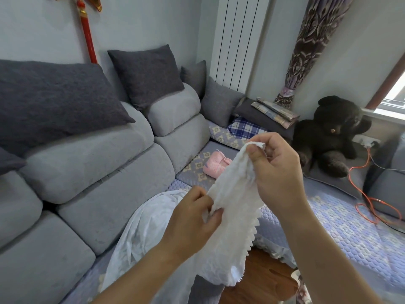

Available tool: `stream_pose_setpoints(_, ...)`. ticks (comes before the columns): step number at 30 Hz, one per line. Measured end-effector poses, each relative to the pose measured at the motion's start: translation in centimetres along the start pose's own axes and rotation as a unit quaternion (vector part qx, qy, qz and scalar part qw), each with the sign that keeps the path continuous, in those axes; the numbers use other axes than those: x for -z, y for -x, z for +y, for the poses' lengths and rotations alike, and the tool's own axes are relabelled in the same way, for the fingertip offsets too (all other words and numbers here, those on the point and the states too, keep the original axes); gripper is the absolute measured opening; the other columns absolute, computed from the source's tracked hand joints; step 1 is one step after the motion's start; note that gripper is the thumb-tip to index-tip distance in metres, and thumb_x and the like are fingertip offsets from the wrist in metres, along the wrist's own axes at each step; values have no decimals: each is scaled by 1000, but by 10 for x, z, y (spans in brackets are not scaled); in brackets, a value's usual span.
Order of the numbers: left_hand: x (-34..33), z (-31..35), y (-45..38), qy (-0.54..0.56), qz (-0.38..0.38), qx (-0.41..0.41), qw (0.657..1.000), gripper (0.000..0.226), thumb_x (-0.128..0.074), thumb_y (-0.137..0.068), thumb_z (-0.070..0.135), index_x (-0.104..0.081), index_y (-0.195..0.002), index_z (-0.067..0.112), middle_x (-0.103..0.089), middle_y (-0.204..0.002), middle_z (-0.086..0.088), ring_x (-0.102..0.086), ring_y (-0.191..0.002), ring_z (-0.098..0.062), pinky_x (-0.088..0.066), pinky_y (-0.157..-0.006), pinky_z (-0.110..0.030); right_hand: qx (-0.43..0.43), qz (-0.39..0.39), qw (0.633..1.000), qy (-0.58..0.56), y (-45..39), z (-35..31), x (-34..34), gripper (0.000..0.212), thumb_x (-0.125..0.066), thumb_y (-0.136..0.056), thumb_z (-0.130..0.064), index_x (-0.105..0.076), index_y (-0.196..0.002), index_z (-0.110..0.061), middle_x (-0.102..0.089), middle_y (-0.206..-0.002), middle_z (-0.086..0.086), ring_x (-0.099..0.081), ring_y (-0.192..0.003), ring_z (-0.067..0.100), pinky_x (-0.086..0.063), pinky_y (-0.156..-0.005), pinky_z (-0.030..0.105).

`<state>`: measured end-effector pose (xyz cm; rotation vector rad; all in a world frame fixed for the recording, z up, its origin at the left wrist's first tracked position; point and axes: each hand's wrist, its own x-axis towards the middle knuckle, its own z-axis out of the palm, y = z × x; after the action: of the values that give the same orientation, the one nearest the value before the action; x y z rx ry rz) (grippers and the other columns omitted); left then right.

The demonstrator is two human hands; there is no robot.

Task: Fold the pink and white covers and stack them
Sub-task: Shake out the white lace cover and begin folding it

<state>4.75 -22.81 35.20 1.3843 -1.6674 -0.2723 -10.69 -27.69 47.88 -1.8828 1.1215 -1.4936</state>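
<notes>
A white knitted cover (234, 207) with a zigzag edge hangs in the air over the sofa seat. My right hand (278, 172) pinches its top corner. Lower down, my left hand (192, 218) pinches its left edge. The cover's bottom droops towards a larger white sheer cloth (144, 233) spread on the seat. A pink knitted cover (215, 164) lies folded on the seat behind the white one, partly hidden by it.
A grey corner sofa (92, 172) with dark cushions (54, 99) runs along the left. A black plush bear (333, 137) sits at the right, by an orange cable (359, 189). Folded plaid cloths (274, 113) are stacked in the corner. Wooden floor (263, 273) shows below.
</notes>
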Motion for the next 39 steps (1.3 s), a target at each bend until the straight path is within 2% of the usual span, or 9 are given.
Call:
stream_pose_setpoints(4, 25, 0, 0, 131, -95, -5, 987, 39, -62, -93, 36, -40, -64, 22, -43, -73, 11, -46, -69, -9, -35, -67, -14, -11, 27, 1000, -7, -8, 9, 15, 20, -61, -97, -11, -64, -91, -30, -63, -77, -16, -56, -70, 1, -47, -65, 19)
stream_pose_setpoints(8, 47, 3, -3, 225, -154, 31, 962, 39, -62, -95, 41, -62, -71, 11, -56, -76, 6, -53, -74, -16, -43, -69, -25, -14, 40, 999, -5, -13, 18, 27, 17, -60, -97, -9, -65, -92, -25, -61, -74, -18, -52, -65, -1, -43, -60, 13)
stream_pose_setpoints(13, 67, 6, -12, 201, 3, 131, 971, 7, -75, -87, 17, -80, -82, 17, -75, -85, 3, -70, -79, -13, -53, -73, -23, -18, 50, 998, -30, -10, 22, 37, 22, -60, -96, -4, -64, -91, -25, -61, -69, -16, -52, -60, -1, -43, -56, 13)
stream_pose_setpoints(16, 78, 12, -17, 216, 46, 189, 957, 13, -81, -79, 5, -77, -71, 14, -78, -85, 0, -73, -81, -13, -54, -73, -16, -5, 30, 999, -19, -3, 22, 35, 24, -61, -95, -4, -64, -91, -27, -63, -74, -15, -54, -64, 0, -45, -59, 14)
stream_pose_setpoints(19, 86, 18, -17, 257, 41, 212, 942, 27, -85, -73, -2, -63, -63, 8, -72, -83, -21, -69, -80, -33, -58, -80, -45, -12, 57, 998, -26, 0, 25, 34, 24, -62, -95, -7, -65, -91, -30, -65, -79, -8, -55, -68, 3, -46, -62, 18)
stream_pose_setpoints(21, 89, 25, -16, 267, 25, 210, 940, 32, -87, -68, 6, -56, -64, 10, -65, -86, -32, -62, -76, -33, -55, -80, -56, -17, 74, 997, -31, 2, 26, 33, 24, -62, -96, -8, -66, -91, -31, -66, -83, -8, -58, -71, 3, -49, -65, 18)
stream_pose_setpoints(25, 92, 23, -20, 183, 23, 197, 963, 24, -79, -83, 10, -69, -87, 31, -63, -80, -10, -57, -73, -14, -50, -70, -27, -28, 38, 996, -73, 11, 27, 36, 23, -60, -95, 1, -68, -95, -22, -69, -88, -8, -63, -79, 6, -54, -69, 21)
stream_pose_setpoints(29, 96, 20, -21, 200, 27, 231, 952, 13, -71, -90, 9, -77, -86, 19, -76, -86, -6, -67, -78, -12, -51, -68, -14, -28, -48, 996, -71, 22, 32, 43, 25, -58, -92, 8, -72, -98, -12, -74, -93, -4, -69, -89, 15, -58, -78, 27)
stream_pose_setpoints(39, 85, 37, -12, 208, -111, 202, 951, 19, -73, -89, 9, -71, -76, 23, -67, -74, 1, -58, -69, -10, -47, -66, -22, -181, 51, 973, -131, 25, 30, 47, 21, -57, -97, -5, -74, -103, -17, -76, -91, -4, -70, -86, 12, -61, -77, 30)
